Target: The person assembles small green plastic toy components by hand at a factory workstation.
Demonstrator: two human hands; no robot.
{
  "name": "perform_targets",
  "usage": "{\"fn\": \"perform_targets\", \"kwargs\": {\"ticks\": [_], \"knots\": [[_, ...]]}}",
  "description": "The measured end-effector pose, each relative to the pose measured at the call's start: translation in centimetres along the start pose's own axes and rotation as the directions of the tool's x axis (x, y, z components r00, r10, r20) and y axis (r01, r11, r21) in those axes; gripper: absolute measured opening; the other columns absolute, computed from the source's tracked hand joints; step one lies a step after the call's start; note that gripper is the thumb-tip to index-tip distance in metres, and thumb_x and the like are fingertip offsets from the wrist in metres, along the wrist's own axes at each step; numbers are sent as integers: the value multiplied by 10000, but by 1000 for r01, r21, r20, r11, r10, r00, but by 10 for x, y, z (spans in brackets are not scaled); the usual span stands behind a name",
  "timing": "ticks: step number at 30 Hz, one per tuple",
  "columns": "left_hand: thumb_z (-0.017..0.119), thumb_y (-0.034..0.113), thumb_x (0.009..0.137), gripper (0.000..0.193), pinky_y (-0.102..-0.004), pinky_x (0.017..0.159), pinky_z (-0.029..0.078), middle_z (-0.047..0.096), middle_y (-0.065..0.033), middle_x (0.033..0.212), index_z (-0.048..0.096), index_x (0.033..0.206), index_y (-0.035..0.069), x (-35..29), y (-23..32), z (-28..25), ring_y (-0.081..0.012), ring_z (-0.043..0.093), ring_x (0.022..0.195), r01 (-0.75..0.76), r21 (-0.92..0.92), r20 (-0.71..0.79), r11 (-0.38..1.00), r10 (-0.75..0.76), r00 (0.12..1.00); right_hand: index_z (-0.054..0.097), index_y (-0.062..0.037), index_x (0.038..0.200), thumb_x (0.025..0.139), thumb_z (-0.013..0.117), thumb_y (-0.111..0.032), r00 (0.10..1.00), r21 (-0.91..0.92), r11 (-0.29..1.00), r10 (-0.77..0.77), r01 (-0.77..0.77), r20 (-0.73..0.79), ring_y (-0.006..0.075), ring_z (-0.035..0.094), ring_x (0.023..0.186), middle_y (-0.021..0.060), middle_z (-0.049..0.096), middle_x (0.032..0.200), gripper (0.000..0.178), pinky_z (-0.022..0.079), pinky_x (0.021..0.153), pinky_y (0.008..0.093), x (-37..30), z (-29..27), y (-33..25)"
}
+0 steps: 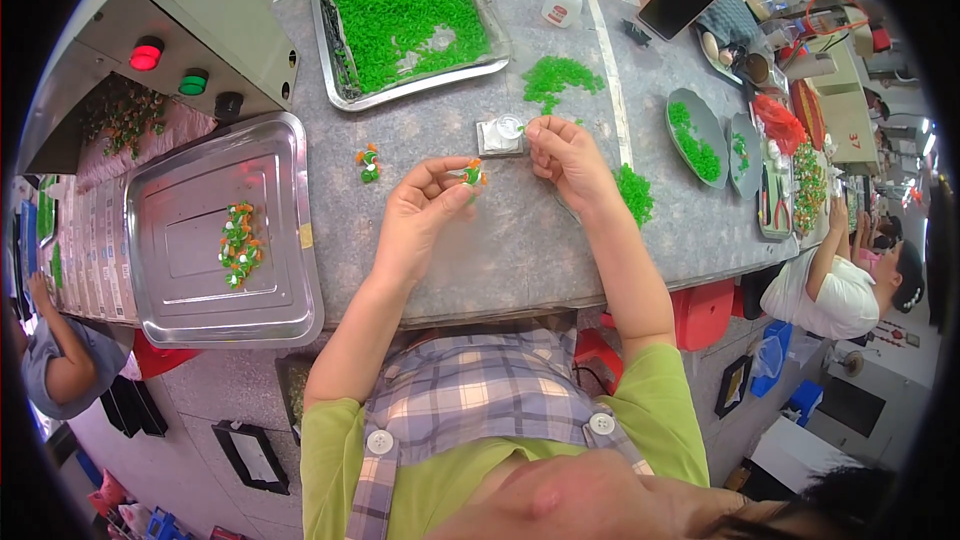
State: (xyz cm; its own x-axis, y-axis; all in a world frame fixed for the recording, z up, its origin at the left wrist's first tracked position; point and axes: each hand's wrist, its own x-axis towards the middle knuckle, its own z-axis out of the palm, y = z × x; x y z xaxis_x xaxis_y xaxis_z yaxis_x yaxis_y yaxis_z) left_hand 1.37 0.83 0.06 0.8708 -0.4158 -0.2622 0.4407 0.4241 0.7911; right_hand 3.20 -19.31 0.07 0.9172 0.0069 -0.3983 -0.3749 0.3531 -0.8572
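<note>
Between the thumb and fingers of my left hand [418, 205] is a small green, white and orange figurine [473, 175], held above the table. My right hand [570, 168] is closed in a pinch, a tiny green piece [521, 130] just showing at its fingertips. Right beside those fingertips, a small clear-white round dish [508, 128] sits on a pale block [498, 147]. A similar figurine [369, 164] stands on the table, left of my left hand. Loose green pieces [562, 80] lie beyond my right hand, and another heap [633, 194] is beside my right wrist.
At the left, a metal tray [305, 280] holds several figurines [240, 245], below a machine box [200, 30] with buttons. A tray of green pieces [400, 20] stands at the back. A white bottle [562, 6], a phone [680, 0] and grey dishes [695, 138] are farther right.
</note>
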Motion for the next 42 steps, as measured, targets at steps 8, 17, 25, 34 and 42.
{"fn": "perform_targets", "kwargs": {"ticks": [8,17,25,34,42], "knots": [[572,67,778,313,-242,715,462,585,-60,958,506,1079,11,0,4,4,-108,552,852,45,-21,5,999,-45,999,536,-64,774,771,594,-147,999,-7,999,-34,34,21,19,363,501,-67,443,597,101,270,448,168,-6,1,-1],[583,31,753,379,-232,711,466,572,-64,906,466,1113,5,-1,4,4,-114,567,773,85,-46,31,995,-84,996,514,-54,813,771,599,-97,969,-93,980,-155,175,193,27,438,712,-40,501,771,104,334,620,160,-43,35,8],[597,2,732,342,-208,688,464,560,-61,888,483,1054,6,-1,2,4,-102,565,774,79,-31,35,996,-78,996,511,-41,823,792,578,-92,965,-47,979,-185,196,184,33,468,732,-28,523,784,89,365,648,165,-41,40,17],[641,84,730,342,-250,682,484,570,-83,914,491,1026,1,-2,-1,2,-137,576,767,14,5,41,1000,-14,999,499,-21,833,802,556,-68,917,-251,887,-343,387,204,45,483,713,-10,527,776,79,389,640,186,-39,36,29],[625,31,726,308,-241,716,462,571,-53,891,516,1013,16,-2,-6,2,-114,558,790,-121,156,52,980,114,992,503,-28,832,804,555,-74,926,-141,928,-313,346,211,44,478,723,-14,526,783,75,383,648,183,-41,38,26]]}}
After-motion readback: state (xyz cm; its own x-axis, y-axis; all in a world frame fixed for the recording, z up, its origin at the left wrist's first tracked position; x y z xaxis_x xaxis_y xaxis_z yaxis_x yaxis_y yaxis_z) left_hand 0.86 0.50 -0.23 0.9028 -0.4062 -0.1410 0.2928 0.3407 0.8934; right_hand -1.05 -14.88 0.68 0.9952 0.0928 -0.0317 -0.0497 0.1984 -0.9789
